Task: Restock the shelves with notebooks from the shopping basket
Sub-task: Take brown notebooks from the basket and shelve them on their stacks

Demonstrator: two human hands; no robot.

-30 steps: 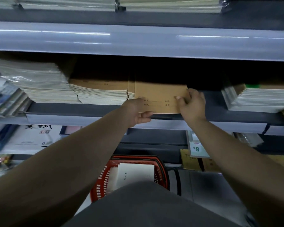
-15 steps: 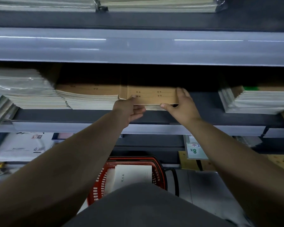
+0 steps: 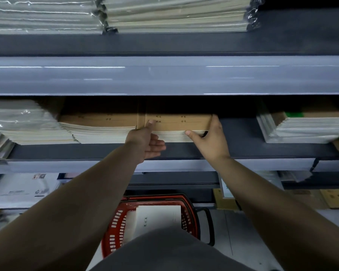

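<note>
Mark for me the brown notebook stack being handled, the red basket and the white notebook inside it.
brown notebook stack (image 3: 179, 124), head view, top cover, by the printed lines.
red basket (image 3: 108, 234), head view, left slotted wall.
white notebook (image 3: 160, 216), head view, middle of its cover.

A pale card with blurred green print hangs low and right of centre, partly hidden. Just under the card sits a yellow-brown box. Well to the card's right lies a brown patterned box. Far to its left is a white printed packet. Below it spreads grey floor. High above it lie film-wrapped paper bundles, side by side.
</note>
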